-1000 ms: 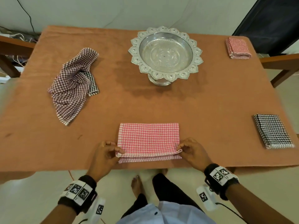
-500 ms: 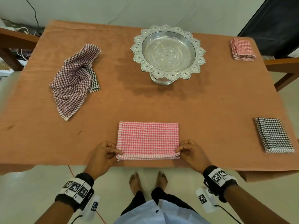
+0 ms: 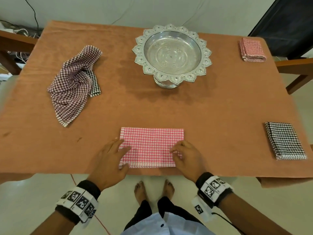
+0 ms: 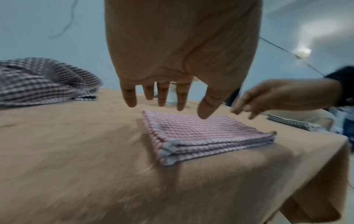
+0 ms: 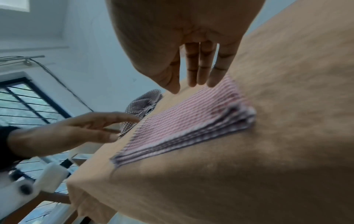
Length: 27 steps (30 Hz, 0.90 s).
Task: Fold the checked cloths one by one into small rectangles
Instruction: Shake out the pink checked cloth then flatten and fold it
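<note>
A pink checked cloth (image 3: 150, 146) lies folded into a flat rectangle at the table's near edge, its layered edges visible in the left wrist view (image 4: 201, 133) and the right wrist view (image 5: 182, 121). My left hand (image 3: 118, 153) is over its left end, fingers (image 4: 162, 97) straight and spread, holding nothing. My right hand (image 3: 182, 153) is over its right end, fingers (image 5: 199, 72) straight and close together, also holding nothing. Both hands sit just above the cloth; whether the fingertips touch it I cannot tell.
A crumpled maroon checked cloth (image 3: 74, 83) lies at the left over a black checked one (image 3: 95, 83). A silver pedestal bowl (image 3: 171, 55) stands at the back centre. Folded red (image 3: 252, 50) and black (image 3: 284, 143) cloths lie at the right. The table (image 3: 169, 112) has an orange-brown cover.
Both hands have let go of the cloth's near corners, straightened their fingers and moved forward over its two ends. The cloth now lies flat with its edges lined up.
</note>
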### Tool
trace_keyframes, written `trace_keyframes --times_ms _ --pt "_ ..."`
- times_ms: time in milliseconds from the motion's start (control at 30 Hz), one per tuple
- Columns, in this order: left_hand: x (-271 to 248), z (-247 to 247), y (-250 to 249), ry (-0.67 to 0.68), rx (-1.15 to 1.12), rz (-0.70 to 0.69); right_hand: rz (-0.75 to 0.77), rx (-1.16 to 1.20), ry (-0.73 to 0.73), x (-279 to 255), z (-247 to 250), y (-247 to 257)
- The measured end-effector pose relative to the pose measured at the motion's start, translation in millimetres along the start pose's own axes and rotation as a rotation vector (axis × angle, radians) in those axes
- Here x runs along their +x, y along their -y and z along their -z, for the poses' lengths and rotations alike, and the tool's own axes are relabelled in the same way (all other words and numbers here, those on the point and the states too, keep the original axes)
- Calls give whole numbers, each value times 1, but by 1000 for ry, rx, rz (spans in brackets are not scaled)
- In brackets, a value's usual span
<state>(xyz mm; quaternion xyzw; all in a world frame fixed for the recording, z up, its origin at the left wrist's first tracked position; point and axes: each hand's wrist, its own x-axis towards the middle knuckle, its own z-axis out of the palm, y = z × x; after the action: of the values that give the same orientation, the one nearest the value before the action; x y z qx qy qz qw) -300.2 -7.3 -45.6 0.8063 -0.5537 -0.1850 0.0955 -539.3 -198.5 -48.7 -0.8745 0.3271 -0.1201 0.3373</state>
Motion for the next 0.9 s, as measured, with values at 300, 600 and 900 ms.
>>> trace_keyframes --times_ms 300,600,900 --pt "61 -38 -50 211 279 116 -177 -374 357 49 -75 49" --pt "29 -44 11 134 151 212 -354 -479 297 12 -34 -27" --pt "23 -32 1 9 -41 223 -290 -345 260 14 1 -41"
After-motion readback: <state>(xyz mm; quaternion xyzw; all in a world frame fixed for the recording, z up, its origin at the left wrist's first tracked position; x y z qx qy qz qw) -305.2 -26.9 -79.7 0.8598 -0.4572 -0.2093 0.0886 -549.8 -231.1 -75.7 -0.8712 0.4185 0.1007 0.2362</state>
